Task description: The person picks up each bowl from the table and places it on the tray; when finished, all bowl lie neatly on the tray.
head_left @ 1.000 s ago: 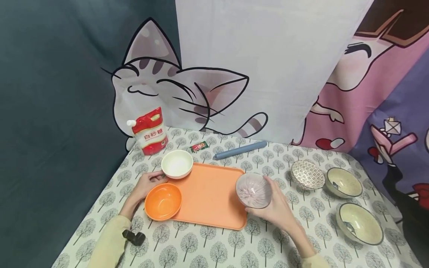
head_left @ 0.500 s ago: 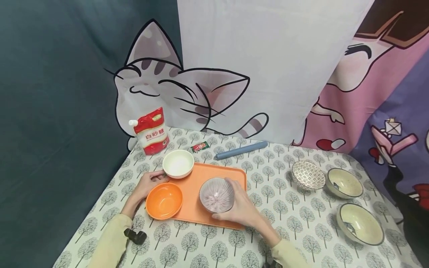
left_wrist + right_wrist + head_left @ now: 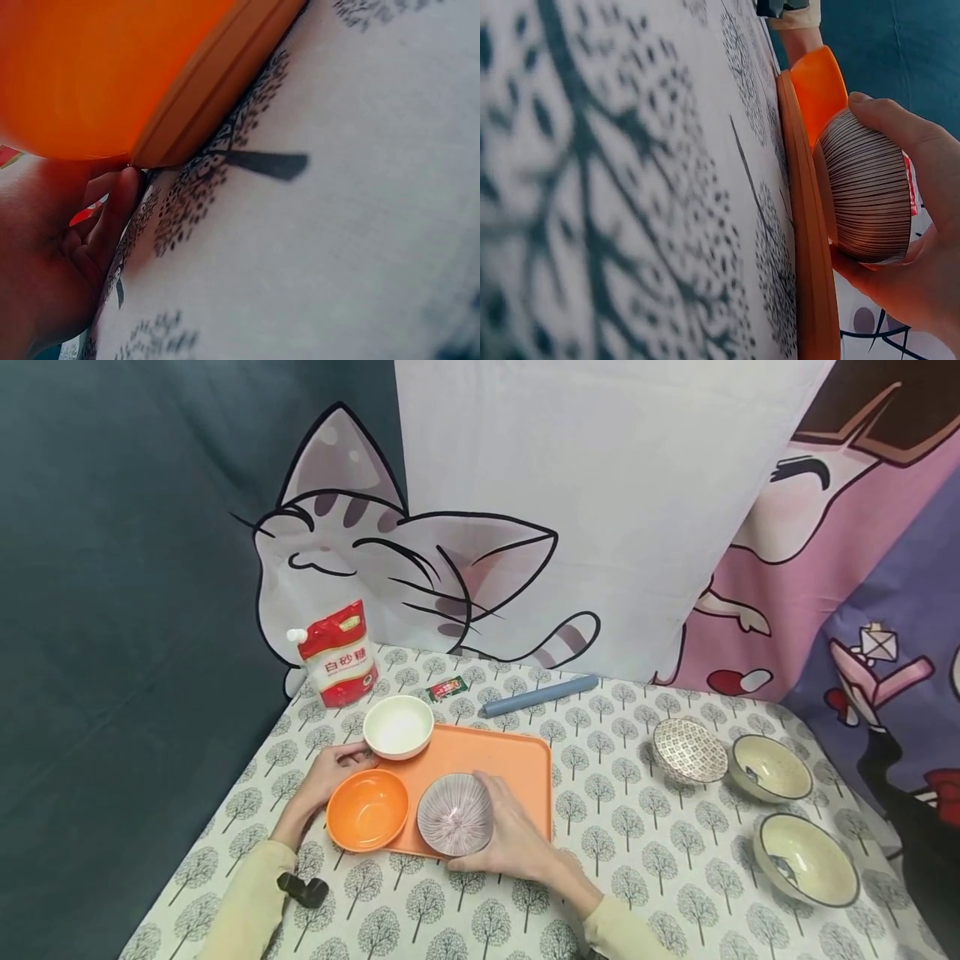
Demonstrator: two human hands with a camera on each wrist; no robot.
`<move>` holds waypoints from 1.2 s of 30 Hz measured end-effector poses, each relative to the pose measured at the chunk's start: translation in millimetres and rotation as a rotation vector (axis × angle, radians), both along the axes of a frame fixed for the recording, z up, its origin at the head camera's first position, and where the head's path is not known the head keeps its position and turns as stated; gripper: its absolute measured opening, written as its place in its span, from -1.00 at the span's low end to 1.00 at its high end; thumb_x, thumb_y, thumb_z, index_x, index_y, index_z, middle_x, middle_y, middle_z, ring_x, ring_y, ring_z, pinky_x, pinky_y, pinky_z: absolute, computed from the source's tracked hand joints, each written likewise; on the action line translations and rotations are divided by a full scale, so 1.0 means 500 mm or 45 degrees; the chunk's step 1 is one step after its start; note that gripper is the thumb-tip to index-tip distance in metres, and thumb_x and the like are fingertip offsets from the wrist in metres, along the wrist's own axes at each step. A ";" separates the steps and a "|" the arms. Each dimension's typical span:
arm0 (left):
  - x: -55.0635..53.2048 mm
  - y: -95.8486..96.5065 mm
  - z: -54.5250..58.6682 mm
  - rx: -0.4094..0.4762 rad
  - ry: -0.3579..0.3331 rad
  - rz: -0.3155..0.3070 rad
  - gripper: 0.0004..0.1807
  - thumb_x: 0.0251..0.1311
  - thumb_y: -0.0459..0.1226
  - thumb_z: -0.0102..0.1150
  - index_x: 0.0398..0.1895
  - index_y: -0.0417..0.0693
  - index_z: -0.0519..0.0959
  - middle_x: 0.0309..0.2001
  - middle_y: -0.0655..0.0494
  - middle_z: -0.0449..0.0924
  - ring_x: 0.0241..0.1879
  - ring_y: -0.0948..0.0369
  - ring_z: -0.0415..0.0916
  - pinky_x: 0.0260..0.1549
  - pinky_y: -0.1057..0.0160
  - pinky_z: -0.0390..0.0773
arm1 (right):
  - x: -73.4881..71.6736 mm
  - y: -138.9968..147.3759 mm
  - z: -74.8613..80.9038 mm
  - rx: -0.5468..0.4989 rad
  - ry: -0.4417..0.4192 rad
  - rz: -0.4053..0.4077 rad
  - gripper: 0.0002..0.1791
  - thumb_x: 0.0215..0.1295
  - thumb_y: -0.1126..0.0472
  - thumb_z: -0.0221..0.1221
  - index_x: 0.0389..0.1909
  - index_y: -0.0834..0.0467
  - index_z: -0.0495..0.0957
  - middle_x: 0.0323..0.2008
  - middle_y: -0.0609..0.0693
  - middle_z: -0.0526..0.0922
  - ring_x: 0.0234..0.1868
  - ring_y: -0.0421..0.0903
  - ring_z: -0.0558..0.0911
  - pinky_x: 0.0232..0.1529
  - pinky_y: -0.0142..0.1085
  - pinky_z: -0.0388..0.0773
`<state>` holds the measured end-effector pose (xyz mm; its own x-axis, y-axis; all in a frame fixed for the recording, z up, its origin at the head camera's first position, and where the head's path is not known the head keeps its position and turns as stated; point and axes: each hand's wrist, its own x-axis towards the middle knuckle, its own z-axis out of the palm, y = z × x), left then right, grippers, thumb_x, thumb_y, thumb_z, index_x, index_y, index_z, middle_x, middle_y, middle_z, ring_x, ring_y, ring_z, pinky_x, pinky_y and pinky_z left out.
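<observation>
My right hand (image 3: 510, 839) grips a striped grey-purple bowl (image 3: 453, 814) by its side, thumb near and fingers on the far side. In the right wrist view the striped bowl (image 3: 866, 191) sits upright on or just above the orange tray (image 3: 810, 247); any gap is hard to tell. My left hand (image 3: 333, 774) holds the left edge of the orange tray (image 3: 506, 760), between a white bowl (image 3: 397, 728) and an orange bowl (image 3: 367, 810), both on the tray's left end. The left wrist view has my left hand's fingertips (image 3: 129, 184) at the tray's rim.
A red and white sugar pouch (image 3: 341, 656) stands at the back left. Nearby lie a small green and red packet (image 3: 447, 688) and a blue-grey rod (image 3: 538, 696). On the right are a patterned bowl (image 3: 688, 752) and two cream bowls (image 3: 771, 768), one nearer me.
My right hand has carried the striped bowl leftward and toward me, from the tray's right edge to beside the orange bowl. The left hand has stayed at the tray's edge.
</observation>
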<state>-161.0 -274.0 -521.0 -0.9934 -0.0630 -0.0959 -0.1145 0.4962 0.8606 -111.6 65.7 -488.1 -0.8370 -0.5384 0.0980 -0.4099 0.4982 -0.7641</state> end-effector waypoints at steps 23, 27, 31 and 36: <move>-0.001 -0.001 -0.006 0.020 -0.023 0.000 -0.42 0.34 -0.10 0.30 0.29 -0.29 0.53 -0.20 -0.09 0.62 -0.27 0.21 0.52 -0.29 0.37 0.56 | 0.024 -0.017 -0.007 0.094 0.090 0.134 0.55 -0.22 -0.29 0.59 0.61 0.24 -0.19 0.48 0.16 0.18 0.43 0.07 0.39 0.38 0.08 0.36; -0.002 -0.002 -0.007 0.032 -0.019 -0.012 -0.41 0.35 -0.11 0.30 0.30 -0.31 0.52 -0.19 -0.10 0.62 -0.28 0.22 0.53 -0.30 0.36 0.57 | 0.024 -0.016 -0.007 0.091 0.076 0.140 0.56 -0.23 -0.29 0.59 0.62 0.22 -0.21 0.51 0.15 0.15 0.46 0.08 0.35 0.39 0.08 0.33; -0.001 -0.001 -0.007 0.048 -0.017 -0.016 -0.40 0.33 -0.10 0.32 0.30 -0.30 0.52 -0.19 -0.10 0.62 -0.27 0.19 0.52 -0.30 0.35 0.57 | 0.024 -0.008 -0.002 0.059 0.023 0.094 0.57 -0.27 -0.29 0.60 0.64 0.09 -0.21 0.56 0.13 0.07 0.53 0.11 0.24 0.41 0.15 0.27; 0.000 0.000 -0.007 0.027 -0.020 -0.008 -0.40 0.33 -0.09 0.32 0.30 -0.31 0.52 -0.20 -0.08 0.61 -0.26 0.18 0.51 -0.30 0.35 0.56 | 0.014 0.015 0.019 -0.001 0.004 -0.032 0.45 -0.21 -0.30 0.57 0.64 -0.03 -0.12 0.61 0.09 0.03 0.59 0.13 0.11 0.40 0.33 0.15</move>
